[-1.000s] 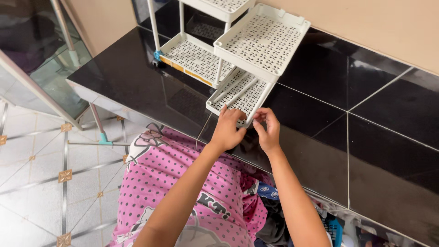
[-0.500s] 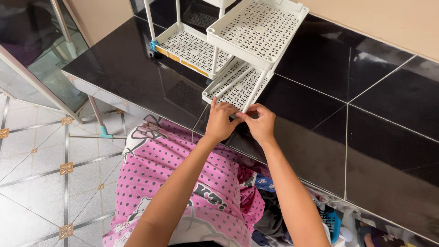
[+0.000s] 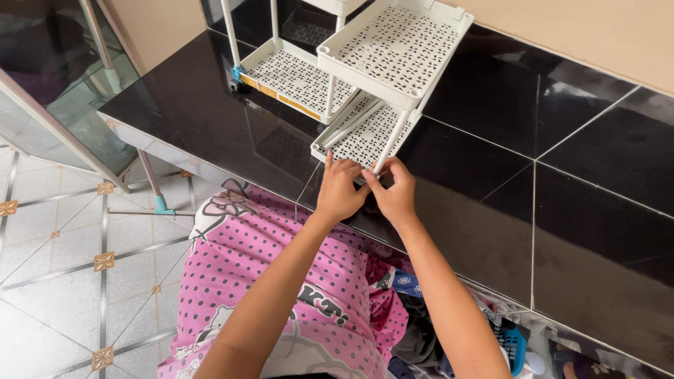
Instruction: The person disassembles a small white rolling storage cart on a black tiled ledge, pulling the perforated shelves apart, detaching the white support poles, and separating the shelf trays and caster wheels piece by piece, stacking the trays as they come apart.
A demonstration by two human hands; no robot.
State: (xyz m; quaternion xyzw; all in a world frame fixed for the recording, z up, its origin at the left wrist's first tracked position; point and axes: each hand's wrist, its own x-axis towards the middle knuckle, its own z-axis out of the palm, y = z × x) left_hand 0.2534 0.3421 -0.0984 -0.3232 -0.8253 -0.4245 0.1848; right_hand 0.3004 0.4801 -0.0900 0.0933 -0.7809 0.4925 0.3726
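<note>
A white perforated plastic rack with stacked shelves [image 3: 397, 49] stands on a black tiled counter [image 3: 491, 182]. Its lowest tray [image 3: 361, 137] reaches toward the counter's front edge. Both my hands meet at that tray's near corner, at the foot of a thin white leg post [image 3: 390, 144]. My left hand [image 3: 340, 189] has its fingers curled against the tray's front rim. My right hand [image 3: 394, 193] pinches the base of the post between thumb and fingers. The exact contact point is hidden by the fingers.
A second white rack tray [image 3: 295, 77] with a yellow edge sits further left on the counter. Below the counter lie a pink dotted cloth [image 3: 281, 260] and a blue basket [image 3: 509, 344] of clothes. A glass door and tiled floor [image 3: 63, 267] are at left.
My view has shifted slightly closer and downward. Both hands stay at the tray's near corner, with the fingers closing more tightly around the post's base.
</note>
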